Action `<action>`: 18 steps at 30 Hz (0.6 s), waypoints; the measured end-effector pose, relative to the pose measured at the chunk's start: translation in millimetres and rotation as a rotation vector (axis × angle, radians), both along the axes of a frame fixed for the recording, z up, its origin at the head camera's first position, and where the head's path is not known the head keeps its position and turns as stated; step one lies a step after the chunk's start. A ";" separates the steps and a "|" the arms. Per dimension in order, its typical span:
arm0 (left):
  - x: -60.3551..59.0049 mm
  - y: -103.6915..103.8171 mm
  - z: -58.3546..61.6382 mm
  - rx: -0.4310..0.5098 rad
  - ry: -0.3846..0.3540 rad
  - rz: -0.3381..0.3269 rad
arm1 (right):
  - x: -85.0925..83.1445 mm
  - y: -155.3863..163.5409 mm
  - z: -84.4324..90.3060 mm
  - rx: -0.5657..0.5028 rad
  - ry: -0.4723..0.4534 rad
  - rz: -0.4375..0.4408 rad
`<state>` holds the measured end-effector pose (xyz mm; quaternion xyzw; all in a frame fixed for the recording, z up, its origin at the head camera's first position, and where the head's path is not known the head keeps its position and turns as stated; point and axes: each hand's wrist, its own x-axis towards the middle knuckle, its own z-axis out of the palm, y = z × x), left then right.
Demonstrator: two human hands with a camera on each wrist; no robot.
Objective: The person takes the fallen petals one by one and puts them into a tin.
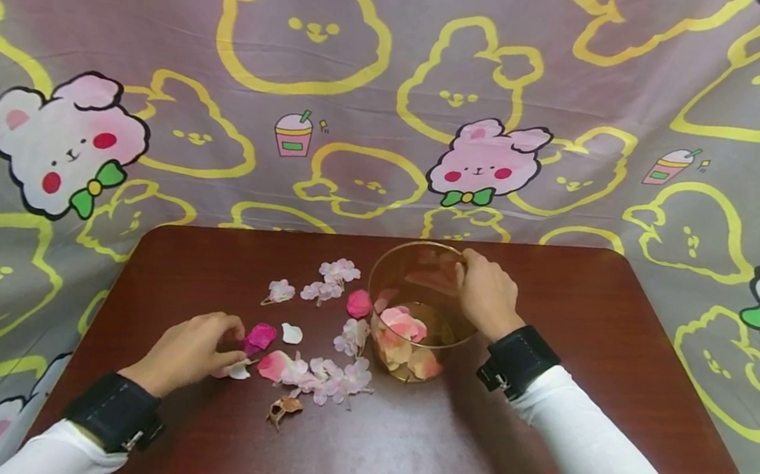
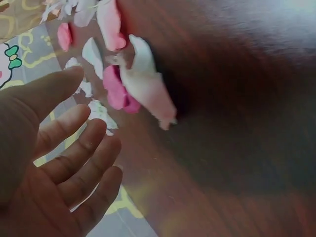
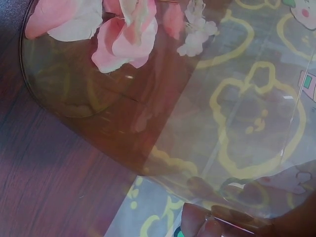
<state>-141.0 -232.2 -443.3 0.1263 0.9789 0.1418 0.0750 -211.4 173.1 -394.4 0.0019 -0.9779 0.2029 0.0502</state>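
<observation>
My right hand (image 1: 489,294) grips the rim of an amber-tinted clear glass bowl (image 1: 446,277). In the right wrist view, fingertips (image 3: 195,219) show at the bowl's edge. Pink and pale petals (image 3: 126,42) lie in the bowl. To the left, my left hand (image 1: 191,348) is just above the table, its fingers loosely bent and apart from the thumb, with nothing between them. Nearest to it are a magenta petal (image 1: 260,338) and a whitish petal (image 1: 239,369), which appears pale pink and slightly blurred in the left wrist view (image 2: 148,84).
Pale pink blossoms (image 1: 330,381) and a pink-white petal (image 1: 271,366) lie between the left hand and the bowl. A brown dried piece (image 1: 284,409) is nearer the front. More blossoms (image 1: 340,270) lie farther back on the brown table (image 1: 556,306). A patterned cloth (image 1: 372,70) hangs behind.
</observation>
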 end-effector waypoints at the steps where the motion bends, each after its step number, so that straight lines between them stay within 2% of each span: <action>1: 1.4 -1.7 -1.7 -0.001 -0.011 -0.001 | 0.1 0.1 0.0 -0.001 0.000 0.000; 6: 7.0 -7.8 -11.9 -0.005 -0.034 -0.008 | 0.4 0.2 -0.6 -0.002 0.001 -0.002; 13: 14.2 -11.9 -24.0 0.017 0.045 -0.059 | 0.2 0.1 -1.2 -0.001 -0.003 -0.007; 18: 15.0 -12.6 -28.3 0.035 0.063 -0.074 | 0.1 -0.3 0.1 -0.001 0.000 -0.007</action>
